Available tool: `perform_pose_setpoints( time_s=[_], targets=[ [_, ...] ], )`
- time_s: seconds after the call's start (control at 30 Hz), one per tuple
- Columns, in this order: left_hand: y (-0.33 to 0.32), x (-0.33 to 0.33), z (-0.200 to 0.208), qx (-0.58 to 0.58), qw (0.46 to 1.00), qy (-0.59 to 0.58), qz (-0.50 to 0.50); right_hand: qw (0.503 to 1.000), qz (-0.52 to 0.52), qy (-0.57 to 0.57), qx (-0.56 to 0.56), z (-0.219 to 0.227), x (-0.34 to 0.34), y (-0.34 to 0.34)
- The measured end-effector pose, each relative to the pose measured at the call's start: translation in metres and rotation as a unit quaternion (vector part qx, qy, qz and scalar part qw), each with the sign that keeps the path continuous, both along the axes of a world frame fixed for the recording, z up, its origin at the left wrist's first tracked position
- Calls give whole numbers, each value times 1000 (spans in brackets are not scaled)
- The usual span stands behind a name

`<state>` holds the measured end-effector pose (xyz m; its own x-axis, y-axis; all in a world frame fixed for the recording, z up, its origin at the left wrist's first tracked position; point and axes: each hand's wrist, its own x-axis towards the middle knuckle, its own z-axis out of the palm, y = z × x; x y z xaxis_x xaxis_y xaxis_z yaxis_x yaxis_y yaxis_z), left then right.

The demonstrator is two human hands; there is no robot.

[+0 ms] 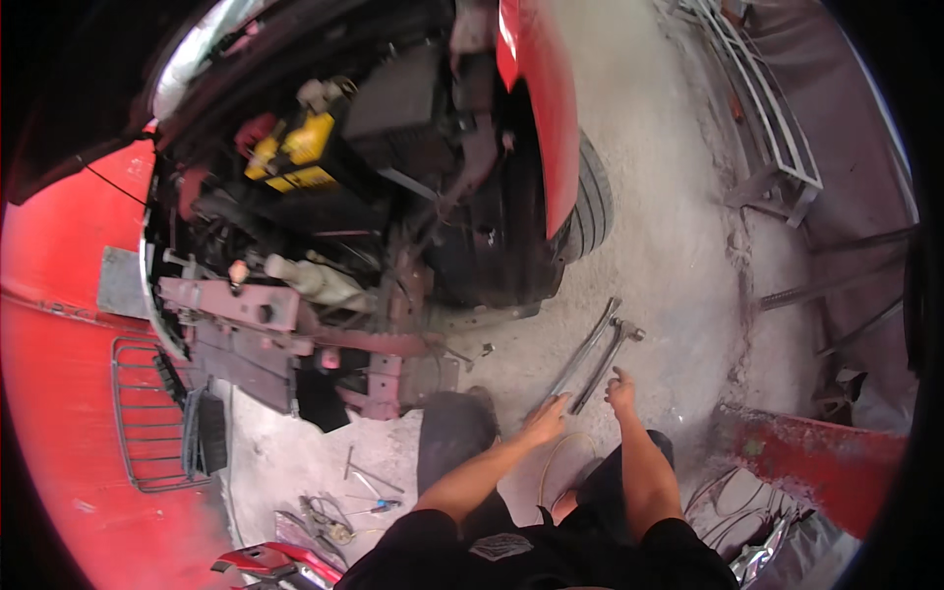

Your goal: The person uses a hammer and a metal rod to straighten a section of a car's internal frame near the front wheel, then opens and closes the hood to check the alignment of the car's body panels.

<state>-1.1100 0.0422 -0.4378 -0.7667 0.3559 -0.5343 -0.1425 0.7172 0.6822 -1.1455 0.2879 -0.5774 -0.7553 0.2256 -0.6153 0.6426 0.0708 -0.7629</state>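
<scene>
My left hand point(546, 420) is closed around the lower end of a long silver metal bar point(585, 349), which slants away to the upper right. Beside it, nearly parallel, runs a darker long-handled wrench point(602, 368) with a thick angled head at its far end; its near end comes close to my left fingertips. To the right, my right hand point(619, 391) is raised apart from both tools, fingers curled and one fingertip pointing forward. Whether anything small is in those fingers cannot be made out.
Ahead on the left stands a red car with its engine bay point(324, 216) exposed and front bumper off. Its tyre point(590, 197) is beyond the tools. A T-handled tool point(369, 472) and cables lie lower left. A metal frame point(767, 108) and red beam point(806, 457) are at right.
</scene>
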Motion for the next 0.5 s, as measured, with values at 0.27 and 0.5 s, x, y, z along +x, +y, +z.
perform_pose_setpoints(
  time_s=[0.27, 0.5],
  targets=[
    [-49, 6, 288, -45, 998, 11, 51, 895, 224, 304, 237, 267, -24, 9],
    [-75, -66, 416, 12, 964, 118, 240, 972, 219, 77, -42, 415, -50, -30]
  ],
)
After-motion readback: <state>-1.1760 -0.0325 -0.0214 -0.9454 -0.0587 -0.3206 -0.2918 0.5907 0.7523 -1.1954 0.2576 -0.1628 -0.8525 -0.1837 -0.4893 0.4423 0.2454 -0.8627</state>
